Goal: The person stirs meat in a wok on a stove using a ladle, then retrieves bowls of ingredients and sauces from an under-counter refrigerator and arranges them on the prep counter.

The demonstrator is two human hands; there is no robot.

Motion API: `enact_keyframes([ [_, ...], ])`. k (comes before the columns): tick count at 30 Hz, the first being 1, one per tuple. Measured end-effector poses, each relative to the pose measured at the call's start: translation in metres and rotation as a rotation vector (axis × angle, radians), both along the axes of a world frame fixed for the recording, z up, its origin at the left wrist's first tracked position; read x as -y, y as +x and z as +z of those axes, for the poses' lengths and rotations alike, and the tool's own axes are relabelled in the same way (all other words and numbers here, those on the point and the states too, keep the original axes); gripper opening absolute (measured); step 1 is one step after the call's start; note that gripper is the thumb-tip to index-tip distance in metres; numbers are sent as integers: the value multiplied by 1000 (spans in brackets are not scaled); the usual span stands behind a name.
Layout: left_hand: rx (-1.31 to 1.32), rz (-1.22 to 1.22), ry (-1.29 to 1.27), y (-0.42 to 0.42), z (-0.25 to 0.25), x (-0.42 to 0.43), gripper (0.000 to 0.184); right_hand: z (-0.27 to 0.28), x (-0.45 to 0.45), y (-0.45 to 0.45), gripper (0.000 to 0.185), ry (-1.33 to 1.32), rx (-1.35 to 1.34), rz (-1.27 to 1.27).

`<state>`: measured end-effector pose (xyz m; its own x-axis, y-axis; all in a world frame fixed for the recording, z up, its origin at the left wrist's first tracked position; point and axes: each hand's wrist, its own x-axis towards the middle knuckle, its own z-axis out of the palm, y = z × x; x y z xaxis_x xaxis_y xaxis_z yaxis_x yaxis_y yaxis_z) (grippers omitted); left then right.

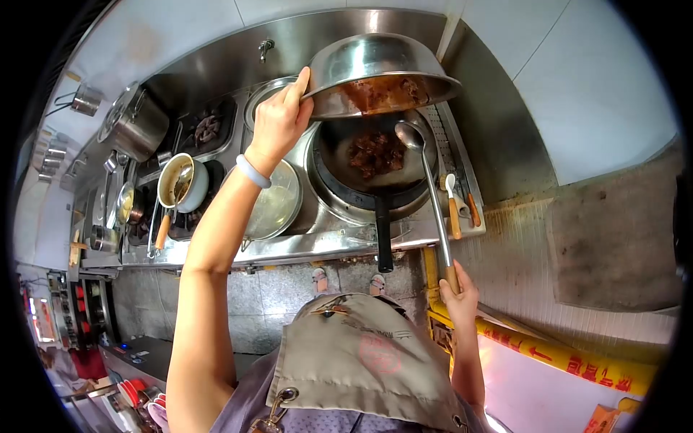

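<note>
My left hand (281, 119) grips the rim of a large steel basin (372, 61), which is tilted over the wok with its opening facing down toward me. Brown sauce and some pieces cling to its inside. Beneath it, dark brown chunks of food (377, 154) lie in the wok (336, 162), whose black handle (383, 234) points toward me. My right hand (460, 292) is closed round the wooden end of a long steel ladle (435, 198). The ladle's bowl rests over the right part of the wok, beside the food.
Left of the wok stands a round basin of cloudy liquid (276, 202). Farther left are a white pot (182, 184) with a spoon and a tall steel stockpot (135, 123). Brushes with wooden handles (454, 216) lie at the stove's right edge. A tap (266, 47) is on the back wall.
</note>
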<state>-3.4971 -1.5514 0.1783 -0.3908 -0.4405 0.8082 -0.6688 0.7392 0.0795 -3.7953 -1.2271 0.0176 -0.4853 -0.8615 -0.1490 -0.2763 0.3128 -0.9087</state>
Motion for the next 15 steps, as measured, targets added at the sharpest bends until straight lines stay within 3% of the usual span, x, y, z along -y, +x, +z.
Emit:
enact_keyframes([
  [4,5,-9,-27,0,4,-2,50,4,0,1,48,7,59,-19],
  [15,45,15,6,-9,6,2,49,38,-15,9,46,-111,-222,50],
])
